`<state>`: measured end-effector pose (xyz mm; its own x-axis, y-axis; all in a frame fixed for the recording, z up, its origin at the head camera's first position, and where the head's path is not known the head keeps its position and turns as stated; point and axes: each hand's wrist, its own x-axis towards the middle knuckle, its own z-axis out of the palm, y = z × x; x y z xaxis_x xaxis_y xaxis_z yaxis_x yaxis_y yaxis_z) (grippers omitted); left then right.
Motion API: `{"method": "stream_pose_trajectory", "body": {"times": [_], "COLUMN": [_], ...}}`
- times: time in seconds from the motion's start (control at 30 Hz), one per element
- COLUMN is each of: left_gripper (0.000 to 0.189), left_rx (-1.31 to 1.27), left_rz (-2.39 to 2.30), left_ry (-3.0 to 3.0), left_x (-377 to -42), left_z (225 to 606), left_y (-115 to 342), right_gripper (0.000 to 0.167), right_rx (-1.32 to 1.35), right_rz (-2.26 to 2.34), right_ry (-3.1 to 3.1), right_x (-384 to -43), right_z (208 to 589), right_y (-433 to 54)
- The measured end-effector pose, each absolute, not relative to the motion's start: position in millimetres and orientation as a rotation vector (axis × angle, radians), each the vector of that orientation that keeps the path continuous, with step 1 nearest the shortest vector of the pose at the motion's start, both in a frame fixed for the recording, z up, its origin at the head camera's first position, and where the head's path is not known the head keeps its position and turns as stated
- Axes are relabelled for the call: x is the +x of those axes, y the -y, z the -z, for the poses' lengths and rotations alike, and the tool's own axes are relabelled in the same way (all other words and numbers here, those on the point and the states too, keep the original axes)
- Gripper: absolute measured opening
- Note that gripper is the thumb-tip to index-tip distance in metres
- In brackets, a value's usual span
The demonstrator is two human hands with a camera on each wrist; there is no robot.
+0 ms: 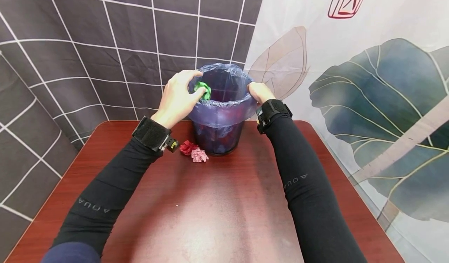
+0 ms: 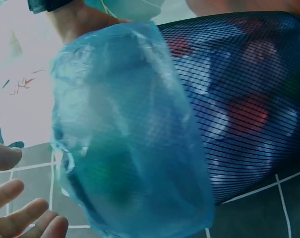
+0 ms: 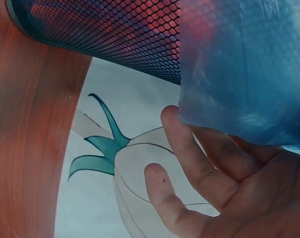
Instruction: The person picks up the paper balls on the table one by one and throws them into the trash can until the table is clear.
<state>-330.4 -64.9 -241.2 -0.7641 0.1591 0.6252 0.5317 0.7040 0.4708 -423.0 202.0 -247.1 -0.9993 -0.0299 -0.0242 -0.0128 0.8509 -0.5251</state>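
Observation:
A black mesh wastebasket stands upright near the table's back edge, lined with a translucent blue plastic bag folded over its rim. My left hand is at the left of the rim, its fingers spread and apart in the left wrist view. A crumpled green paper ball is just inside the opening by my left thumb; its green shows through the bag in the left wrist view. On the right side, my right hand holds the lined rim, fingers along the outside; its thumb is hidden in the right wrist view.
Next to the basket's base on the left lie a red crumpled paper ball and a pink one. Red and pale shapes show through the mesh. Behind the reddish-brown table hang a grey grid-patterned cloth and a leaf-printed one.

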Motion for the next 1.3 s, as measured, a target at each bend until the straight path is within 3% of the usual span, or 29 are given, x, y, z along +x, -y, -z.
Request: {"method": "stream_pose_trajectory", "body": {"times": [0.3, 0.7, 0.97, 1.17, 1.27, 1.3], "left_gripper": [0.03, 0.017, 0.033, 0.044, 0.047, 0.048], "left_rx": [-0.493, -0.461, -0.476, -0.515, -0.537, -0.549], "left_rz": [0.943, 0.902, 0.768, 0.672, 0.642, 0.626], "left_ry": [2.224, 2.285, 2.637, 2.793, 2.837, 2.847], "left_x": [-321, -306, -316, -325, -329, -330], "left_z": [265, 336, 381, 404, 410, 412], "left_y": [75, 91, 94, 96, 98, 99], "right_gripper": [0.024, 0.031, 0.039, 0.033, 0.03, 0.021], "right_rx": [-0.062, 0.04, 0.091, 0.063, 0.053, -0.029], "right_rz": [0.764, 0.849, 0.892, 0.89, 0.909, 0.887], "right_ry": [-3.019, -2.983, -2.977, -2.968, -2.967, -3.0], "right_x": [-425, -428, -424, -421, -437, -454], "right_z": [245, 246, 246, 246, 253, 262], "right_y": [-203, -204, -204, -201, -204, -210]}}
